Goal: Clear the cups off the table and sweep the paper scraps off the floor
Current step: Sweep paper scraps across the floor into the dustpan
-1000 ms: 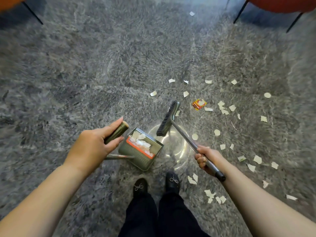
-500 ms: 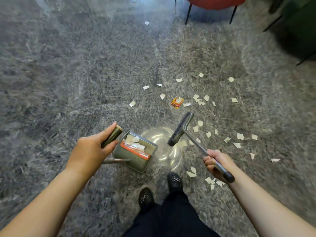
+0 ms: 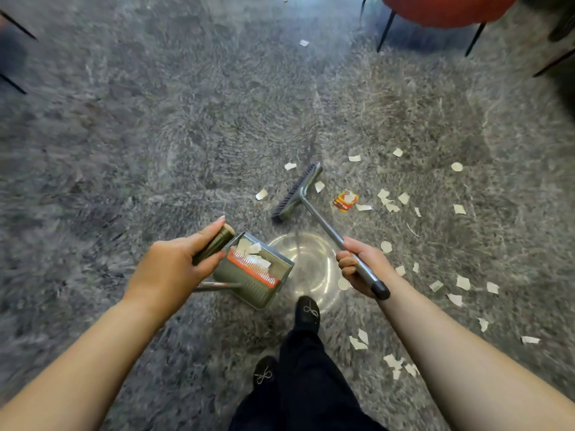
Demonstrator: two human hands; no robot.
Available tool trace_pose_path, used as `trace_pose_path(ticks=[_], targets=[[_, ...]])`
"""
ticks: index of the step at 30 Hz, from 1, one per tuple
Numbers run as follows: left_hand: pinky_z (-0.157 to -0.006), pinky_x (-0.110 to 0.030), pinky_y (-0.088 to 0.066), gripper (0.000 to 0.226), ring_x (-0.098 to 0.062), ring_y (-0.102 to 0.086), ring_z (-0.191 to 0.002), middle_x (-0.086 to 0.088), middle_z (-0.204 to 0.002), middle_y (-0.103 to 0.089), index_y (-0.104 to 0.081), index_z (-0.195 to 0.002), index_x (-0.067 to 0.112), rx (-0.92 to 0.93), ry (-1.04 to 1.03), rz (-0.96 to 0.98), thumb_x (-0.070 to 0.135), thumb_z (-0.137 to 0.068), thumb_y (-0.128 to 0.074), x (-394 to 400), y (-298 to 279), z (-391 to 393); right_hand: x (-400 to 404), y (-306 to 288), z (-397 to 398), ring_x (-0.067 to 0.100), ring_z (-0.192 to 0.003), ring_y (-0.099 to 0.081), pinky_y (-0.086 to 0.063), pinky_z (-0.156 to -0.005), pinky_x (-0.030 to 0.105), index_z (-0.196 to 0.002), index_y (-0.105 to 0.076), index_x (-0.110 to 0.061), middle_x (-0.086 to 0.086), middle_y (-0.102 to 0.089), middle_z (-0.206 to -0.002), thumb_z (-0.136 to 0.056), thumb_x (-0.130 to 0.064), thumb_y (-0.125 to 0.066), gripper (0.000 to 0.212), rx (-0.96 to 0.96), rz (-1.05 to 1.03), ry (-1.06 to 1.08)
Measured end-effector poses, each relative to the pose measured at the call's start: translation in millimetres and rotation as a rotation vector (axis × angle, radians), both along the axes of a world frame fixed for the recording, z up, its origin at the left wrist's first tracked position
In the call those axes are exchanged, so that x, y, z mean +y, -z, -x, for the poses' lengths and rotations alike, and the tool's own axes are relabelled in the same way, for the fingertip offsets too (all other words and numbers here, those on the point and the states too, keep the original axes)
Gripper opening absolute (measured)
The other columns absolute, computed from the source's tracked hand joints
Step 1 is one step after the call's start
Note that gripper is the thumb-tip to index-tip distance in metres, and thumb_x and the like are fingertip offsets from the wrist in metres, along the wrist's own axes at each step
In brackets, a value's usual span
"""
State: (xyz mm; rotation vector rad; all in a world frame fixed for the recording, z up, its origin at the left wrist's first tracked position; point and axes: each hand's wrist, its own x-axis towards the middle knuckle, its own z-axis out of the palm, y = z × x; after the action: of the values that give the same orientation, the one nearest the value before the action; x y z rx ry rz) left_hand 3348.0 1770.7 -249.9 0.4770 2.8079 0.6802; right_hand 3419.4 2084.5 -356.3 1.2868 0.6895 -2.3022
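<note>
My left hand [image 3: 174, 269] grips the olive handle of a long-handled dustpan [image 3: 258, 275], whose bin hangs low over the grey floor and holds a few white paper scraps. My right hand [image 3: 357, 265] grips the metal shaft of a broom; the broom head [image 3: 295, 194] sits on the floor ahead among the scraps. Several white paper scraps [image 3: 389, 200] lie scattered to the right of the broom and beside my feet, with a red-and-yellow wrapper [image 3: 345, 200] near the broom head. No cups or table are in view.
A red chair [image 3: 441, 10] on thin black legs stands at the far right. More black furniture legs [image 3: 12, 82] show at the far left edge. One stray scrap [image 3: 303, 42] lies far ahead. My black shoes [image 3: 308, 312] stand just behind the dustpan.
The broom head has moved forward and to the left, away from my feet, and now lies beyond the dustpan. The dustpan stays in my left hand. One foot has stepped forward.
</note>
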Motion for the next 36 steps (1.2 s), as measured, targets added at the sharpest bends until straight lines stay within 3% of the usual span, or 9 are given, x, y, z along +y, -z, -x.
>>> trace_pose_path(ticks=[5,10,14,17,19,23,27,32,36], targets=[[-0.072,-0.022,-0.047,0.058,-0.017,-0.071,-0.087,-0.003,-0.103,-0.074,-0.050,-0.133,0.041,0.011,-0.029,-0.036,0.038,-0.080,-0.074,20,3,30,2,17,81,0.004,-0.033,-0.035,-0.029,-0.031,0.014,-0.102,-0.043,-0.017,-0.002,-0.036,-0.053,-0.102,-0.019,-0.034,0.009,-0.019,0.013,-0.128],[-0.071,-0.013,-0.040,0.059,-0.016,-0.071,-0.085,-0.005,-0.103,-0.074,-0.052,-0.134,0.037,0.017,-0.051,-0.063,0.034,-0.080,-0.075,37,7,59,-7,33,142,0.004,-0.031,-0.036,-0.030,-0.029,0.014,-0.096,-0.040,-0.013,-0.003,-0.038,-0.050,-0.101,-0.018,-0.034,0.009,-0.028,0.040,-0.214],[-0.074,-0.022,-0.047,0.063,-0.013,-0.070,-0.086,-0.001,-0.103,-0.074,-0.043,-0.135,0.048,0.009,-0.070,-0.076,0.039,-0.080,-0.074,48,12,76,-11,48,173,0.004,-0.030,-0.035,-0.030,-0.029,0.014,-0.097,-0.042,-0.010,-0.002,-0.038,-0.050,-0.101,-0.018,-0.034,0.012,-0.043,0.037,-0.244],[-0.071,-0.028,-0.054,0.067,-0.012,-0.070,-0.082,0.002,-0.100,-0.074,-0.019,-0.133,0.066,0.009,-0.054,-0.059,0.059,-0.077,-0.056,56,11,83,-4,57,186,0.004,-0.030,-0.035,-0.029,-0.029,0.014,-0.100,-0.040,-0.011,-0.002,-0.040,-0.047,-0.101,-0.017,-0.035,0.008,-0.047,0.016,-0.227],[-0.072,-0.026,-0.053,0.066,-0.009,-0.069,-0.080,0.003,-0.099,-0.074,-0.026,-0.134,0.062,-0.003,-0.045,-0.063,0.057,-0.077,-0.060,60,11,89,6,59,191,0.004,-0.029,-0.035,-0.029,-0.029,0.014,-0.103,-0.039,-0.011,-0.001,-0.040,-0.045,-0.101,-0.017,-0.034,0.008,-0.059,-0.010,-0.216],[-0.072,-0.016,-0.045,0.069,-0.008,-0.068,-0.081,0.003,-0.101,-0.074,-0.038,-0.135,0.045,-0.013,-0.028,-0.060,0.033,-0.079,-0.077,72,8,101,34,60,181,0.002,-0.027,-0.034,-0.027,-0.029,0.012,-0.084,-0.040,-0.009,-0.003,-0.039,-0.043,-0.103,-0.023,-0.032,0.025,-0.128,0.022,-0.141],[-0.064,0.002,-0.037,0.069,0.007,-0.060,-0.075,0.009,-0.093,-0.072,-0.038,-0.132,0.048,-0.078,0.004,-0.101,0.026,-0.080,-0.077,91,6,111,69,63,145,0.002,-0.029,-0.034,-0.027,-0.028,0.013,-0.090,-0.044,-0.013,-0.004,-0.039,-0.049,-0.100,-0.023,-0.038,0.015,-0.166,-0.026,-0.100],[-0.069,-0.016,-0.046,0.069,-0.005,-0.067,-0.078,0.006,-0.098,-0.074,-0.039,-0.131,0.051,-0.037,0.116,-0.040,0.031,-0.078,-0.078,109,3,124,97,55,83,0.004,-0.028,-0.034,-0.027,-0.027,0.013,-0.096,-0.048,-0.018,-0.002,-0.039,-0.048,-0.101,-0.022,-0.037,0.013,-0.203,-0.020,0.022],[-0.074,-0.014,-0.045,0.068,-0.002,-0.066,-0.085,0.007,-0.105,-0.073,-0.041,-0.129,0.052,-0.075,0.162,-0.063,0.029,-0.078,-0.079,125,1,126,103,42,30,0.004,-0.025,-0.032,-0.024,-0.026,0.012,-0.086,-0.044,-0.014,-0.002,-0.037,-0.043,-0.102,-0.022,-0.034,0.021,-0.243,-0.009,0.105]])
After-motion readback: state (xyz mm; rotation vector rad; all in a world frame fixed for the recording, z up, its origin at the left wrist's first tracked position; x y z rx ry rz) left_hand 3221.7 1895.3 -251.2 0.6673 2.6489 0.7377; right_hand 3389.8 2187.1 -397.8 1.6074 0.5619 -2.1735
